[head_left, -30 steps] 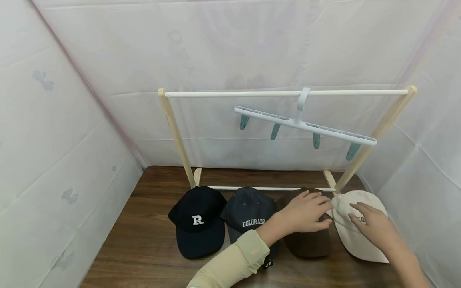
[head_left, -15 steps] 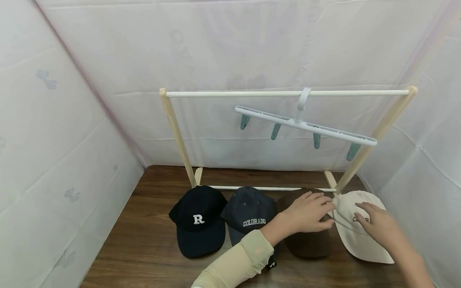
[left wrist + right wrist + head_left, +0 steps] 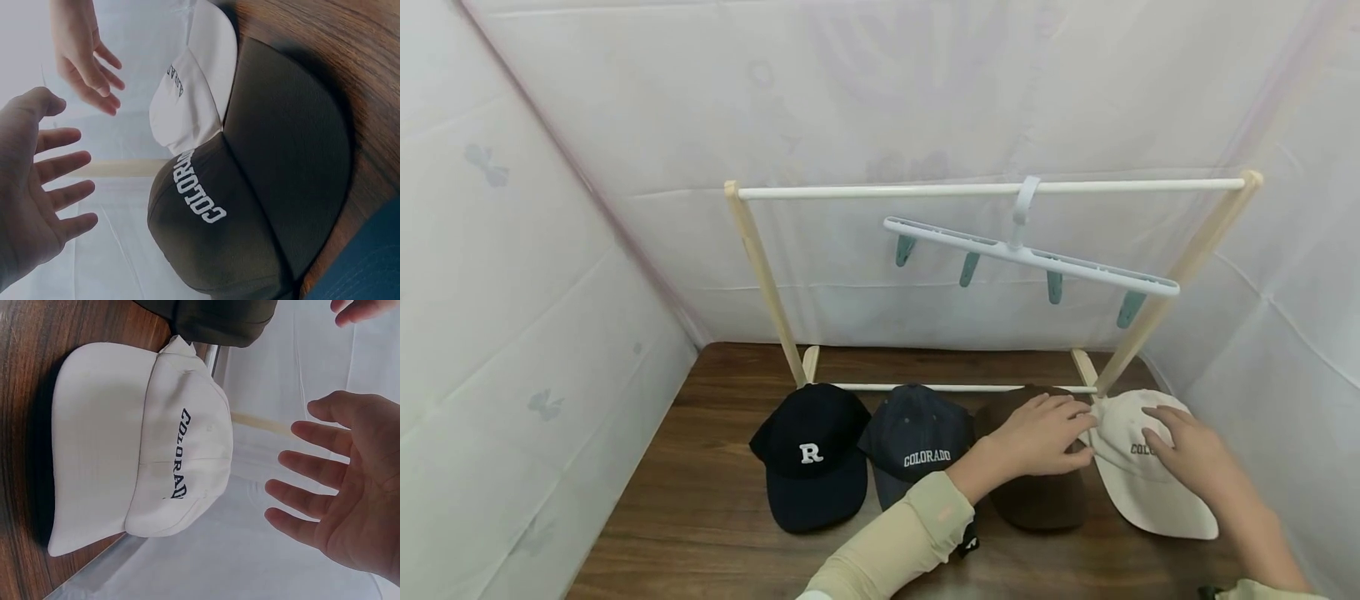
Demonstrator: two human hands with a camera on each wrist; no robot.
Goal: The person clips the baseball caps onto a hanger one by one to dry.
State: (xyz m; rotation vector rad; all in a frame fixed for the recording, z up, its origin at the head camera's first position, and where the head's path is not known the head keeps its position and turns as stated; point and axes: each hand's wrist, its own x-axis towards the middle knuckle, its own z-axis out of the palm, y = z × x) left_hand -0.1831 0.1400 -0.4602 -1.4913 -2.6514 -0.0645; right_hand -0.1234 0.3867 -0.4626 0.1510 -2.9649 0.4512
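My left hand (image 3: 1041, 437) hovers over the brown cap (image 3: 290, 137), fingers spread and holding nothing; the left wrist view shows a gap between palm and cap. To its right, my right hand (image 3: 1191, 454) hangs over the white cap (image 3: 100, 437) with dark COLORADO lettering. Its fingers are apart and relaxed, clear of the cap in the right wrist view. Left of these lie a dark grey-blue COLORADO cap (image 3: 917, 429), partly behind my left forearm, and a black cap (image 3: 816, 492) with a white R. All the brims point toward me.
Behind the caps stands a rack (image 3: 763, 283) with wooden sides and white bars. From its top bar a pale blue hanger (image 3: 1022, 254) hangs at a slant, carrying several teal clips (image 3: 1055, 287). White sheeting (image 3: 550, 250) encloses the wooden table (image 3: 677, 500).
Both hands stay over the same caps, with the right hand shifted slightly to the right. The head view has tilted a little. The caps and hanger keep their places.
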